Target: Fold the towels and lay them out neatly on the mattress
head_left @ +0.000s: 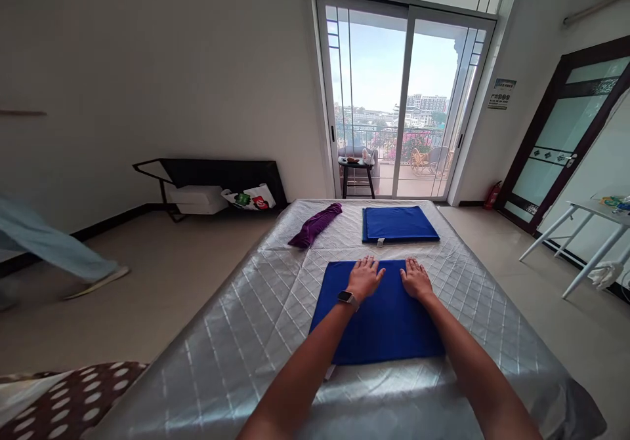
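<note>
A folded blue cloth lies flat on the quilted grey bed cover. My left hand, with a watch on its wrist, rests flat on the cloth's upper part, fingers spread. To its right, my right hand lies flat near the far right corner of the same cloth. Neither hand grips anything. Beyond them is a second folded blue cloth with a small white tag at its near edge. A bunched purple cloth lies to its left.
A person's leg shows at the left. Brown polka-dot fabric is at the lower left. A black frame leans by the wall, with a white box beside it. A white table stands at the right, near a dark-framed door.
</note>
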Demonstrator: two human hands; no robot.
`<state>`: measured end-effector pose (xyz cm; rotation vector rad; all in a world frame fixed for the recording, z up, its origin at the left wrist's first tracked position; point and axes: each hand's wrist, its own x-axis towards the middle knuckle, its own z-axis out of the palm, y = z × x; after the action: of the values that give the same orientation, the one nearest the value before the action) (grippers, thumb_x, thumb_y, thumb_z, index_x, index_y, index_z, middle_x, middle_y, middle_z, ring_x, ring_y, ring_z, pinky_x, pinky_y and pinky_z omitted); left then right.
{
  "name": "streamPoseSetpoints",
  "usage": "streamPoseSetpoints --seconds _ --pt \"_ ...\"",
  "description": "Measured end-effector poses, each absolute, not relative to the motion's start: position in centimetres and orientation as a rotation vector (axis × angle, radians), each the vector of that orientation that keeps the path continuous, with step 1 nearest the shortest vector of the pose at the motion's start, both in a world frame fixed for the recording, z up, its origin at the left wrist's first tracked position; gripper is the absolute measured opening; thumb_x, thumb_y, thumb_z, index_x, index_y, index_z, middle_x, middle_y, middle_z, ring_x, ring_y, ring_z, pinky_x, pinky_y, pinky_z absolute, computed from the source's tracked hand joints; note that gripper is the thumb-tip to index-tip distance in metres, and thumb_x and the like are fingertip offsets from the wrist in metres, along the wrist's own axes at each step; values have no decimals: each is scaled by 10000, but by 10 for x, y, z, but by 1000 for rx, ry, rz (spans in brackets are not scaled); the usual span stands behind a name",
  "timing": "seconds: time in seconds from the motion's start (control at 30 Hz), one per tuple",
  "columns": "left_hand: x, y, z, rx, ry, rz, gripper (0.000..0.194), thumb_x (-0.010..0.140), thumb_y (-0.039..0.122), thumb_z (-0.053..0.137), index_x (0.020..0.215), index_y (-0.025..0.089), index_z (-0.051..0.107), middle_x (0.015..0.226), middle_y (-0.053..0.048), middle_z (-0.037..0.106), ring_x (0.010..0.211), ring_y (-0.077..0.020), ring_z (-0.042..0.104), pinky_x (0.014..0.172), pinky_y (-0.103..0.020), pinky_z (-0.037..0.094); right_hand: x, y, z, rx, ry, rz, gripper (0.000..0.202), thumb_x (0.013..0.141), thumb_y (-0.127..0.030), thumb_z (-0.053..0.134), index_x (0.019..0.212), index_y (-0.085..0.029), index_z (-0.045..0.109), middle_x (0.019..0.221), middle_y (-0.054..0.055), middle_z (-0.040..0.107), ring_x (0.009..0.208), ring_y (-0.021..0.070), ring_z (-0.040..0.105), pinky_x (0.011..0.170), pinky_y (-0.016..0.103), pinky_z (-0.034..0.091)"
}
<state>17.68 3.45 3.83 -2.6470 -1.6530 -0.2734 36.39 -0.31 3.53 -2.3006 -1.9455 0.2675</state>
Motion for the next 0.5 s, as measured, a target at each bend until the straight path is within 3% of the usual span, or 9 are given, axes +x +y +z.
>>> streamPoseSetpoints --seconds 0.1,0.17,0.33,0.5 --pt "224 19 27 -2774 -1516 -306 558 1014 521 242 1467 298 480 1580 -25 425 1485 -201 316 1228 -390 233 365 -3 33 -2285 -1978 242 631 1028 -375 226 1584 -77 225 1646 127 235 1537 187 133 1222 365 132" --pt "234 16 20 -2793 -1531 -322 560 1016 515 235 1488 305 451 1586 -29 414 1493 -210 300 1228 -413 234 365 -3 33 -2275 -1984 235 630 1027 -368 220 1582 -71 227 1643 128 242 1537 182 133 1223 366 137" --pt "176 35 13 -2670 -1799 -319 672 990 590 174 1515 248 416 1584 -80 408 1497 -284 292 1224 -510 220 364 -2 31 -2287 -1937 242 645 1022 -401 214 1584 -87 233 1647 104 232 1535 172 140 1230 350 101" --pt "85 50 11 -2500 -2014 -276 712 1000 531 144 1536 108 346 1600 -144 357 1512 -272 250 1234 -482 186 364 -1 29 -2295 -1922 258 643 1024 -409 211 1588 -100 225 1654 90 213 1537 165 127 1231 344 77"
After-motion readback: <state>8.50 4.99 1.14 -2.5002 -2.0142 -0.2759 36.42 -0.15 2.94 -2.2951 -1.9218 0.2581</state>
